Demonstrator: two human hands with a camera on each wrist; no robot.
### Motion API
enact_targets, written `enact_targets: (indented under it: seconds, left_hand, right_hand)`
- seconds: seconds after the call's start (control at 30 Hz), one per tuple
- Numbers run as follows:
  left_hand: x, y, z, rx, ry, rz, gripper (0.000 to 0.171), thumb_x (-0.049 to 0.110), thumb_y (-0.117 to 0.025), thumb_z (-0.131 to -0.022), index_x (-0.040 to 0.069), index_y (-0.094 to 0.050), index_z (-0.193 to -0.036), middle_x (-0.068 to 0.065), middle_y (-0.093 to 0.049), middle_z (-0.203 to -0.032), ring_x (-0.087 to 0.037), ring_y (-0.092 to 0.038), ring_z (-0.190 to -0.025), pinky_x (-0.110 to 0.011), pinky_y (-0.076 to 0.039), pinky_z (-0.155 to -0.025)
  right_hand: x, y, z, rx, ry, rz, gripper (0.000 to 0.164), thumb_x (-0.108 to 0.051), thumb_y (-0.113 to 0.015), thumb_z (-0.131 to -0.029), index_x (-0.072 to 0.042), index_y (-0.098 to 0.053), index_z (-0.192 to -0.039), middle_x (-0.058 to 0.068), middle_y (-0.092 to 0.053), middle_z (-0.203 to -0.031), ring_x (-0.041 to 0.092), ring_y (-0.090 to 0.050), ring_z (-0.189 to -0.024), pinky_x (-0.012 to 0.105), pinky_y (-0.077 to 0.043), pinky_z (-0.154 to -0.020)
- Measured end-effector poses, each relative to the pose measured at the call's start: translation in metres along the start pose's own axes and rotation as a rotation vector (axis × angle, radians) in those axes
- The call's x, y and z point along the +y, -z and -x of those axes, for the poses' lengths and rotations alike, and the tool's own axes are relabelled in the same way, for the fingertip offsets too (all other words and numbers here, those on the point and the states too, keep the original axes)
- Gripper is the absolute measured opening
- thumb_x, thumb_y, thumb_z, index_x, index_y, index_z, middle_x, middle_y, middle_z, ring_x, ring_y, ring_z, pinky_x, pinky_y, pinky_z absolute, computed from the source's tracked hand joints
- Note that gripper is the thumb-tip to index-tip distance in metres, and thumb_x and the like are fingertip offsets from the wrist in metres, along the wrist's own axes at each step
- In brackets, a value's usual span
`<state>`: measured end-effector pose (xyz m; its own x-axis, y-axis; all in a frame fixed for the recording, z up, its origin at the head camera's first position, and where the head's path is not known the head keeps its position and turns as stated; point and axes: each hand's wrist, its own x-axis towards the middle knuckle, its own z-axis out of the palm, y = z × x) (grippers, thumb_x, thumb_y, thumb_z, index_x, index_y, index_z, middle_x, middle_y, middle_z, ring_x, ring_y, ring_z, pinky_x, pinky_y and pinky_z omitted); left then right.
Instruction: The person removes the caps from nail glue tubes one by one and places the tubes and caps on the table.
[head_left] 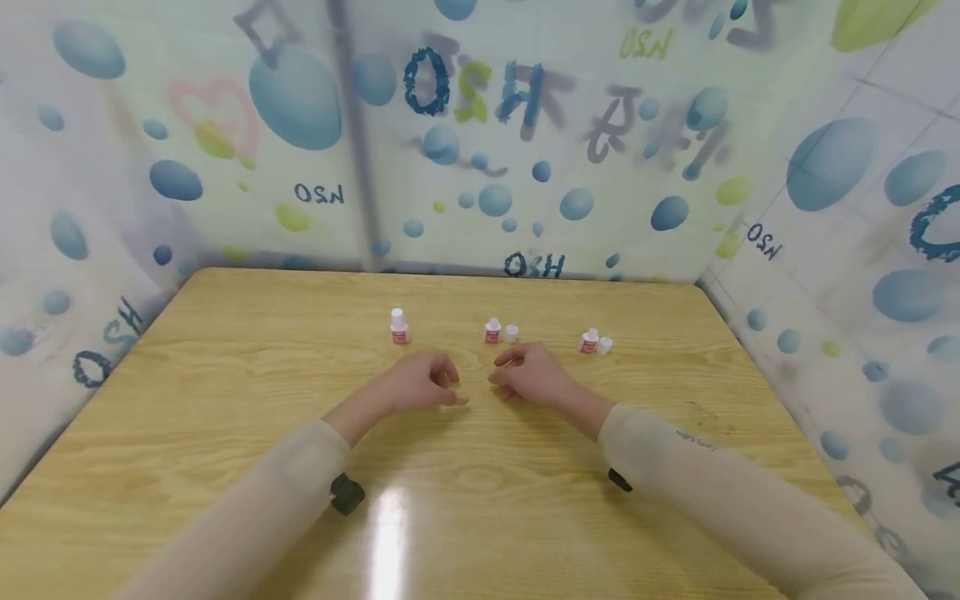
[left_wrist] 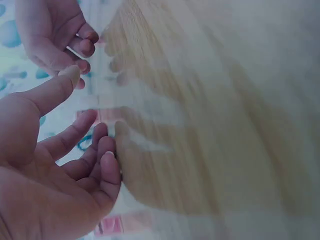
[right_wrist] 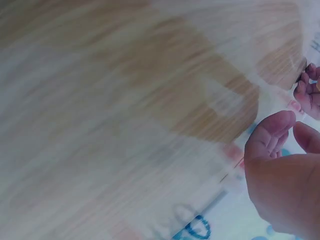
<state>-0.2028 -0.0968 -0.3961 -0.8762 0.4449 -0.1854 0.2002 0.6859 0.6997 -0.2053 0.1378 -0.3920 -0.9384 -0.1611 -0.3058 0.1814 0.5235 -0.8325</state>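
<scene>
Over the middle of the table, my left hand [head_left: 420, 383] and my right hand [head_left: 536, 375] face each other with a small gap between them. Their fingers are loosely bent and hold nothing. Behind the left hand stands a small white bottle with a red label [head_left: 400, 330], a tall white cap on top. A second such bottle [head_left: 492, 333] is just beyond the gap, its short nozzle bare, and a white cap [head_left: 512, 333] sits at its right. To the right of the right hand is a third bottle [head_left: 588, 342], also uncapped, with a cap [head_left: 605, 345] beside it.
The wooden table [head_left: 480, 517] has light, glossy grain. A patterned curtain [head_left: 495, 200] with blue drops and lettering hangs along its back edge and at both sides. Dark devices [head_left: 347, 494] sit under both wrists.
</scene>
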Motion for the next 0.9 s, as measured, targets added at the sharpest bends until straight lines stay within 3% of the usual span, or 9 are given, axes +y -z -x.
enact_targets:
  seconds: [0.2,0.4,0.5,0.63,0.8,0.9]
  left_hand:
    - [-0.023,0.025,0.028,0.056,0.061,-0.043,0.033,0.033,-0.081,-0.094,0.007,-0.072,-0.113,-0.008,-0.072,-0.105,-0.020,-0.065,-0.092,-0.034,-0.054,-0.078]
    - [-0.051,0.059,0.037,0.134,0.098,-0.107,0.031,0.028,-0.077,-0.096,0.003,-0.071,-0.114,-0.012,-0.069,-0.103,-0.021,-0.062,-0.084,-0.032,-0.051,-0.071]
    - [-0.067,0.075,0.033,0.189,0.070,-0.134,0.032,0.024,-0.076,-0.097,0.002,-0.070,-0.120,-0.014,-0.068,-0.105,-0.023,-0.062,-0.087,-0.032,-0.050,-0.071]
    - [-0.086,0.084,0.018,0.240,0.005,-0.114,0.039,0.016,-0.077,-0.096,0.002,-0.067,-0.131,-0.014,-0.068,-0.106,-0.025,-0.063,-0.094,-0.032,-0.050,-0.075]
    - [-0.098,0.086,0.000,0.247,-0.030,-0.083,0.045,0.011,-0.078,-0.095,0.006,-0.067,-0.138,-0.012,-0.069,-0.107,-0.026,-0.064,-0.102,-0.033,-0.049,-0.083]
    - [-0.098,0.085,-0.009,0.230,-0.030,-0.056,0.044,0.014,-0.080,-0.094,0.009,-0.069,-0.136,-0.010,-0.070,-0.106,-0.023,-0.063,-0.099,-0.032,-0.050,-0.084]
  right_hand:
    - [-0.013,-0.019,-0.004,-0.022,0.104,0.027,0.028,-0.020,-0.077,-0.097,-0.004,-0.072,-0.120,0.008,-0.075,-0.097,0.013,-0.067,-0.068,0.024,-0.056,-0.062]
    - [-0.032,-0.036,-0.019,-0.067,0.197,0.024,0.032,-0.024,-0.074,-0.101,-0.005,-0.069,-0.126,0.008,-0.071,-0.103,0.018,-0.066,-0.071,0.026,-0.054,-0.062]
    - [-0.046,-0.045,-0.029,-0.071,0.237,0.018,0.035,-0.026,-0.072,-0.103,-0.006,-0.068,-0.131,0.007,-0.070,-0.105,0.021,-0.069,-0.076,0.029,-0.056,-0.065]
    - [-0.057,-0.058,-0.043,-0.025,0.267,0.007,0.037,-0.027,-0.073,-0.103,-0.007,-0.067,-0.134,0.005,-0.069,-0.103,0.023,-0.070,-0.078,0.029,-0.055,-0.064]
    - [-0.065,-0.077,-0.057,0.046,0.315,-0.006,0.040,-0.029,-0.074,-0.102,-0.008,-0.067,-0.135,0.003,-0.069,-0.100,0.022,-0.069,-0.074,0.024,-0.049,-0.058]
    - [-0.071,-0.084,-0.062,0.071,0.337,-0.011,0.040,-0.032,-0.074,-0.102,-0.009,-0.067,-0.134,0.002,-0.069,-0.100,0.017,-0.065,-0.070,0.023,-0.048,-0.058]
